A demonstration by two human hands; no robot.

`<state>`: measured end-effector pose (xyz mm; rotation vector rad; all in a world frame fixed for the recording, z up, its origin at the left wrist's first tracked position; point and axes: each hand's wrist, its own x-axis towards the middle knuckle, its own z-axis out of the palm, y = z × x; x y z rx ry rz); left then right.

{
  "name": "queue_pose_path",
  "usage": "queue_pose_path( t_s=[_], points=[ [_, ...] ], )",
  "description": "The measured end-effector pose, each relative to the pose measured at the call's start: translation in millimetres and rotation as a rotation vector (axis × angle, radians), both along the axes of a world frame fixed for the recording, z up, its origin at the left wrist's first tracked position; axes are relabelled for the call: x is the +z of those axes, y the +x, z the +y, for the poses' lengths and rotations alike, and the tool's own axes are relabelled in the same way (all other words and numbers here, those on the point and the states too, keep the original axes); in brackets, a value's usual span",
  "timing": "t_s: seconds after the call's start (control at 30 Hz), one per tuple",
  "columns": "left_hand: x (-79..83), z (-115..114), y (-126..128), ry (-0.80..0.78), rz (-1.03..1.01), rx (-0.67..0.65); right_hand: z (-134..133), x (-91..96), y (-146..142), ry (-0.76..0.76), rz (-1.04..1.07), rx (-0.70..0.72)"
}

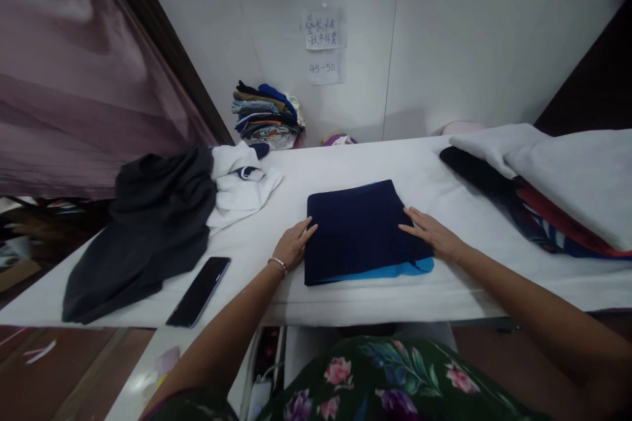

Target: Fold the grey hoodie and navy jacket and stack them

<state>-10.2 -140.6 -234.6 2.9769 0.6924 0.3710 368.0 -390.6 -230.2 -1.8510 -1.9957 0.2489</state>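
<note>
A folded navy garment [355, 233] lies flat on the white-covered table [276, 299] in front of me. Bright blue fabric [390, 271] shows from under its near edge. My left hand [292, 247], with a bracelet at the wrist, touches the garment's left edge with its fingertips, fingers stretched out. On the opposite side, my right hand [430, 235] rests at the right edge, fingers apart and tips on the cloth. Neither hand is closed round the fabric. Whether anything is tucked under the palms is hidden.
Left of me are a dark grey garment [148, 230], a crumpled white garment [241, 191] and a phone [200, 291]. To the right, folded clothes [538, 214] lie partly under a white cloth [577, 171]. Behind the table stands a clothes stack [266, 115] near the wall [444, 33].
</note>
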Motion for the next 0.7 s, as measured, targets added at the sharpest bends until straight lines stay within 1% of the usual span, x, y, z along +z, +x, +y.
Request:
queue_pose_path(
  t_s=[0.07, 0.13, 0.2, 0.23, 0.3, 0.4, 0.47, 0.5, 0.53, 0.57, 0.6, 0.63, 0.67, 0.7],
  points=[
    [0.9, -0.4, 1.1, -0.027, -0.014, -0.009, 5.0, -0.1, -3.0, 0.041, 0.022, 0.006],
    [3.7, -0.6, 3.8, -0.069, -0.079, -0.009, 10.6, 0.7, -10.3, 0.129, 0.091, -0.024],
    [11.6, -0.6, 9.2, -0.134, -0.185, 0.005, 16.6, 5.4, -18.7, 0.218, 0.228, -0.137],
    [18.6, -0.8, 12.8, -0.182, -0.25, 0.028, 19.3, 10.1, -21.9, 0.251, 0.302, -0.21],
    [39.5, -2.2, 21.0, -0.278, -0.37, 0.091, 23.4, 25.9, -24.7, 0.295, 0.407, -0.32],
    [84.9, -6.6, 33.1, -0.359, -0.531, 0.205, 27.4, 64.7, -19.7, 0.374, 0.501, -0.443],
    [115.9, -8.8, 41.8, -0.415, -0.67, 0.299, 32.1, 94.2, -14.3, 0.453, 0.652, -0.536],
    [128.1, -8.7, 46.8, -0.457, -0.732, 0.328, 35.8, 107.0, -11.9, 0.468, 0.747, -0.555],
    [136.6, -7.7, 52.3, -0.522, -0.782, 0.346, 40.7, 116.8, -9.9, 0.457, 0.836, -0.564],
    [140.6, -5.8, 58.3, -0.604, -0.811, 0.357, 46.5, 122.9, -8.5, 0.424, 0.906, -0.571],
    [139.7, -3.0, 64.5, -0.695, -0.82, 0.37, 52.9, 124.6, -7.4, 0.373, 0.961, -0.588],
    [134.1, 0.3, 70.6, -0.781, -0.806, 0.393, 59.7, 121.8, -6.8, 0.312, 1.005, -0.617],
    [124.5, 3.8, 76.5, -0.839, -0.757, 0.429, 66.5, 114.9, -6.7, 0.237, 1.036, -0.658],
    [112.0, 6.9, 81.7, -0.858, -0.689, 0.473, 72.8, 104.6, -7.0, 0.154, 1.055, -0.7]
  ],
)
